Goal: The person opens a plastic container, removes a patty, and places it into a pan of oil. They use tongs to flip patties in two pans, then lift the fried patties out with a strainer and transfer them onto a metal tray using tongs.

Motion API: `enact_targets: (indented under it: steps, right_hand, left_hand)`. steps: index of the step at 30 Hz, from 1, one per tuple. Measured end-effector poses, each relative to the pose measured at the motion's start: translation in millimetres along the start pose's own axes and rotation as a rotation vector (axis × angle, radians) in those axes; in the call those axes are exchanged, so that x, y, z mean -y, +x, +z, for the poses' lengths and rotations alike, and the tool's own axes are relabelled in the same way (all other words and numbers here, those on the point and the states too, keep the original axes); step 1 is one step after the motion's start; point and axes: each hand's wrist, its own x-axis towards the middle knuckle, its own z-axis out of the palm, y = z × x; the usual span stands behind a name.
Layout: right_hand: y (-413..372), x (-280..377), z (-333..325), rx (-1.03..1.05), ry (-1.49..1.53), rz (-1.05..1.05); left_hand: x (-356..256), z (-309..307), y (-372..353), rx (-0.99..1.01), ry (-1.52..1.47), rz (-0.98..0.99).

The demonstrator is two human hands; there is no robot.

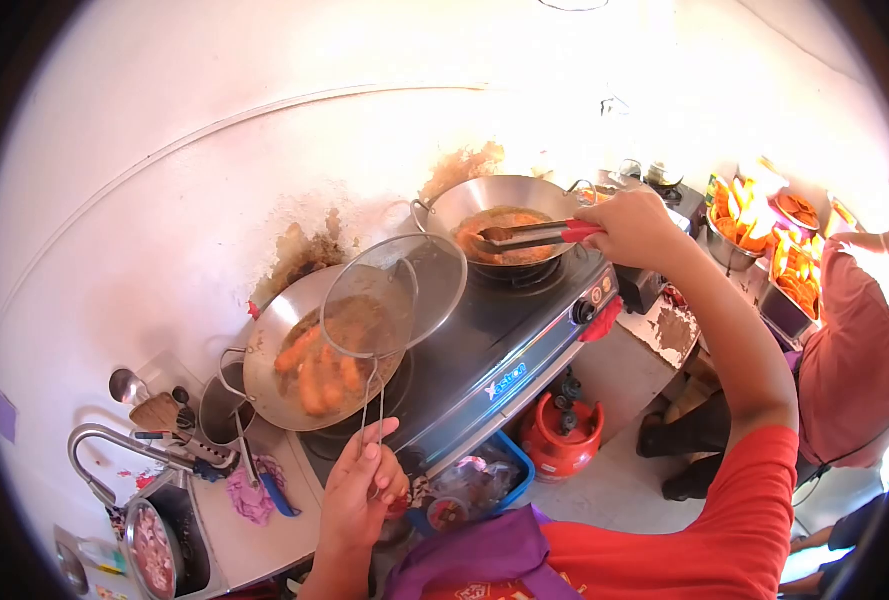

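Observation:
My left hand is closed around the wire handle of a round mesh strainer, which is raised above the stove between two woks. Partly behind the strainer, the left wok holds oil with several orange-brown fried pieces in it. In my right hand are tongs with red grips, reaching over the right wok. A brown piece appears at the tongs' tips, above bubbling oil. Both woks sit on a two-burner gas stove.
A red gas cylinder and a blue basket stand below the stove. Left are a sink faucet, a pink cloth and a blue-handled knife. At right, a person in a reddish shirt stands near containers of orange food.

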Motion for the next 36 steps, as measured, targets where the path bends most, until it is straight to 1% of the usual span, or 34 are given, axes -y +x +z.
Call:
enact_targets:
  steps: [2, 5, 8, 11, 14, 17, 18, 21, 24, 27, 28, 30, 34, 36]
  right_hand:
    - [2, -11, 7, 0.025, -0.005, -0.046]
    - [7, -5, 17, 0.057, -0.038, 0.003]
    - [9, 0, 14, 0.145, -0.099, 0.028]
    - [3, -7, -8, 0.174, -0.126, 0.031]
    - [-1, -24, -21, 0.12, -0.015, 0.102]
    - [-3, -29, -31, 0.083, -0.051, 0.148]
    - [-1, -33, -31, 0.1, -0.082, 0.138]
    - [6, -33, -22, 0.138, -0.162, 0.191]
    - [14, -33, -4, 0.197, -0.235, 0.117]
    - [17, -29, 22, 0.112, -0.22, 0.012]
    - [21, -28, 34, 0.126, -0.273, -0.013]
    - [25, -21, 48, 0.074, -0.315, -0.046]
    - [23, -21, 57, -0.002, -0.394, -0.12]
    - [17, -15, 58, -0.039, -0.525, -0.159]
  left_hand:
    - [0, 3, 1, 0.011, 0.0, -0.004]
    - [2, 7, 4, 0.026, -0.006, -0.012]
    - [1, 9, 4, 0.033, 0.002, -0.011]
    - [-1, 7, 3, 0.044, 0.005, -0.001]
    - [-2, 5, 3, 0.022, 0.0, 0.017]
    - [0, 6, 5, -0.003, -0.01, 0.032]
    - [1, 6, 6, -0.001, -0.013, 0.032]
    - [2, 6, 5, 0.003, -0.019, 0.021]
    - [2, 8, 6, 0.013, -0.014, 0.012]
    - [2, 10, 6, 0.016, -0.001, 0.008]
    - [2, 11, 6, 0.016, 0.005, 0.004]
    - [4, 11, 7, 0.019, 0.002, -0.003]
    - [5, 9, 7, 0.033, -0.02, -0.01]
    - [5, 7, 8, 0.028, -0.022, -0.006]
